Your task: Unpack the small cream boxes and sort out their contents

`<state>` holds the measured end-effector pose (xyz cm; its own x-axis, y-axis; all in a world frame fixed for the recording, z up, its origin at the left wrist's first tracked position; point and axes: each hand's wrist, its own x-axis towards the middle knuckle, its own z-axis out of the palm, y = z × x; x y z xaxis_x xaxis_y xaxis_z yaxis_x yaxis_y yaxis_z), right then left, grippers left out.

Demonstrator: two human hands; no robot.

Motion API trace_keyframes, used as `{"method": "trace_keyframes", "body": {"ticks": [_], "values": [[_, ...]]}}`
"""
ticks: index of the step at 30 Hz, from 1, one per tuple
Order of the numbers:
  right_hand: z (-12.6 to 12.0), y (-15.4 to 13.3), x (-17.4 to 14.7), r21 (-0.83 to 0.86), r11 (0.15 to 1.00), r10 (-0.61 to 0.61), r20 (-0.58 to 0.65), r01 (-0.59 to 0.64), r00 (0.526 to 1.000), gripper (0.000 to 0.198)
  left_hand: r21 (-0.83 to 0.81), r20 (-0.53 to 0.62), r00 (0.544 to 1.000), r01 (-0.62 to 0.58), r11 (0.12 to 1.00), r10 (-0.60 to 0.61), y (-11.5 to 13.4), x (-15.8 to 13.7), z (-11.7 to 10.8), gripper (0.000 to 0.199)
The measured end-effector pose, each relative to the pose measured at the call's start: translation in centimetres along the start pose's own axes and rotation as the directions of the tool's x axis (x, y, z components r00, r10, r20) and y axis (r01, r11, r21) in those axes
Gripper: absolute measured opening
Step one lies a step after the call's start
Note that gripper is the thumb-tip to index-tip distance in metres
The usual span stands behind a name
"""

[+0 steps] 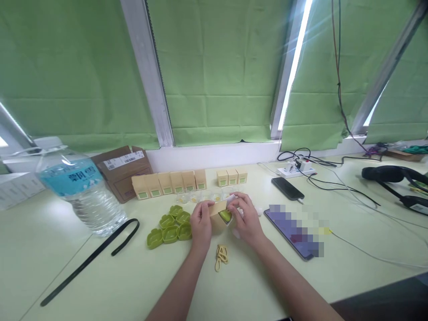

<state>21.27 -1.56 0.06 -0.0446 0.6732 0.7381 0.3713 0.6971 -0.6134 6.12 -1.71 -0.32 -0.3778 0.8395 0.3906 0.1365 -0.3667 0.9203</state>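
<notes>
A small kraft cardboard box (219, 223) is held up between my two hands over the middle of the table. Its top is open, and a green piece (225, 216) shows inside. My left hand (201, 223) grips the box's left side, thumb along the flap. Fingers of my right hand (246, 217) close round the right edge of the opening, beside a white slip or flap (230, 199). Just left of my left hand lie several green cup-shaped pieces (170, 233). A small bundle of yellowish cord loops (221, 257) rests below the box.
Closed kraft boxes (174, 183) line the back, with three smaller ones (232, 177) alongside. Clear round pieces (200, 196) sit before them. A water bottle (83, 191), black strap (90, 258) and opened carton (123, 171) stand left. Phones (287, 189), cables and a headset (388, 174) lie right.
</notes>
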Motion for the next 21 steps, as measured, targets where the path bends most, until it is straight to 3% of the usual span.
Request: {"method": "trace_keyframes", "body": {"ticks": [7, 14, 21], "values": [[-0.5, -0.4, 0.3, 0.054, 0.998, 0.027, -0.135, -0.020, 0.990, 0.022, -0.027, 0.011, 0.997, 0.076, 0.997, -0.075, -0.9, 0.3, 0.1, 0.032], [-0.5, -0.9, 0.0, 0.335, 0.940, 0.156, -0.261, -0.063, 0.953, 0.022, -0.003, -0.004, 0.996, 0.092, 0.996, -0.092, -1.2, 0.3, -0.2, 0.047], [-0.7, -1.4, 0.0, 0.389, 0.913, 0.212, -0.202, -0.121, 0.956, 0.026, -0.095, 0.046, 0.997, 0.068, 0.993, -0.064, -0.7, -0.1, 0.1, 0.049]]}}
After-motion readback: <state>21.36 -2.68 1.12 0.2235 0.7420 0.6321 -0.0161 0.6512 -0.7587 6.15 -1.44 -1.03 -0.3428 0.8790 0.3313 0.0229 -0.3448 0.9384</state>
